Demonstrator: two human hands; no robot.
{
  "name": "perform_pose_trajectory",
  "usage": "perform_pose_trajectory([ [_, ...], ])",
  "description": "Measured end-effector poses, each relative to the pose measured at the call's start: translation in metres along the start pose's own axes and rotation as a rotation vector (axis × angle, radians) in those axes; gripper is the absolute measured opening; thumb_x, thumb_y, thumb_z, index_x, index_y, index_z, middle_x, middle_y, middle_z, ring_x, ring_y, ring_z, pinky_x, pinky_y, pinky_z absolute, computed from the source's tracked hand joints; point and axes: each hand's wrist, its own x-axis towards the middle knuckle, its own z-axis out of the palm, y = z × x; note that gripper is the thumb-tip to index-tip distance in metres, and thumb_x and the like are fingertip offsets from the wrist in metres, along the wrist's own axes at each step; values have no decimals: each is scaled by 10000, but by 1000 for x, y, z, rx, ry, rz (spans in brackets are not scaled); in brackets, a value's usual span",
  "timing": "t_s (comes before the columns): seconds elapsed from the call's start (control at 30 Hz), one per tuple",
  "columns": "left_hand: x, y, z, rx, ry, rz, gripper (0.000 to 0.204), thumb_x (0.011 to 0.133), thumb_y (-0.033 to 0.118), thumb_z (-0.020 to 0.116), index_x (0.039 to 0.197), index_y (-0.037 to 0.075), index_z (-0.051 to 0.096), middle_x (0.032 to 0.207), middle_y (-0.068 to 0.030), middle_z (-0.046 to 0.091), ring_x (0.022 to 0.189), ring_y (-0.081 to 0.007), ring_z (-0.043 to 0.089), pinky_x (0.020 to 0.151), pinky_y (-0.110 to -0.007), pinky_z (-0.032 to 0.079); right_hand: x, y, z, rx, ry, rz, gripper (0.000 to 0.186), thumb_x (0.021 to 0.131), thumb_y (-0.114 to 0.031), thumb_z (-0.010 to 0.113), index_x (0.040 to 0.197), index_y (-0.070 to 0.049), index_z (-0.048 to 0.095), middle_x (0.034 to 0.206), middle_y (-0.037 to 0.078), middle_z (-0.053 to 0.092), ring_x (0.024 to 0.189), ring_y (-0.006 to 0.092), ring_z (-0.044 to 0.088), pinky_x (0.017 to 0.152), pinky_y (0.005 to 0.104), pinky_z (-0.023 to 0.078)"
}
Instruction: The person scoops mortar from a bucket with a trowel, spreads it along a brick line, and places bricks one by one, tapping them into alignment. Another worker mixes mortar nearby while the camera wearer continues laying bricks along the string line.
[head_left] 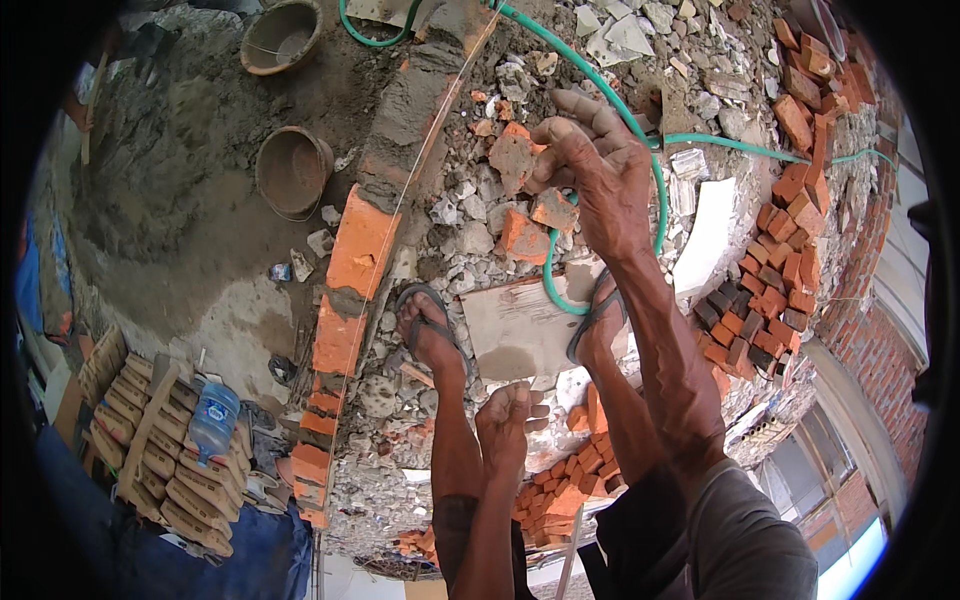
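Observation:
My right hand (pixel 600 180) is raised over the rubble, its fingers loosely bent and apart, grey with mortar. A mortar-crusted broken brick (pixel 512 160) shows just left of its fingertips; whether they touch is hard to tell. Lower down, my left hand (pixel 505 425) hangs half-curled in front of my legs with nothing visible in it. To the left runs a low brick wall (pixel 360 243), its orange bricks partly covered by wet mortar (pixel 405 130) at the far end. A taut string (pixel 425 150) follows the wall's length.
A green hose (pixel 590 70) loops around my right arm's side. Two buckets (pixel 293 172) stand beyond the wall. Stacked bricks (pixel 765 300) lie to the right, more bricks (pixel 575 485) behind me. Filled sacks (pixel 170 450) carry a blue water jug (pixel 213 422). A grey board (pixel 520 335) lies between my feet.

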Motion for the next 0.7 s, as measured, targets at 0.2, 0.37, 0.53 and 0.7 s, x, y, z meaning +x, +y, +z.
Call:
perform_pose_trajectory([
  [0.2,-1,0,0,42,-6,-22,404,986,306,610,1153,-62,592,1008,-165,682,829,-220,687,713,-323,582,-62,148,48,-1148,-581,86,314,878,-191,618,1125,1,620,1081,230,587,1033,439,549,880,505,462],
  [0.37,-1,-5,-8,9,-25,28,422,985,335,610,1141,-56,591,1006,-153,676,843,-207,677,717,-312,570,-109,245,93,-1650,-818,-239,323,877,-312,576,1045,-62,694,1095,143,578,1074,302,452,847,448,331],
  [0.53,-2,-14,-12,21,-18,21,430,993,343,595,1134,-64,593,1012,-164,675,839,-210,679,724,-316,571,-115,244,85,-1663,-723,-146,313,895,-311,563,1014,-58,705,1090,152,581,1073,295,459,866,448,320],
  [0.7,-4,-12,-10,26,18,-18,464,984,352,605,1156,-79,592,1013,-180,680,843,-229,690,724,-322,576,-121,235,54,-1559,-863,-305,331,877,-281,587,1077,-29,664,1125,180,597,1131,324,485,884,453,348],
])
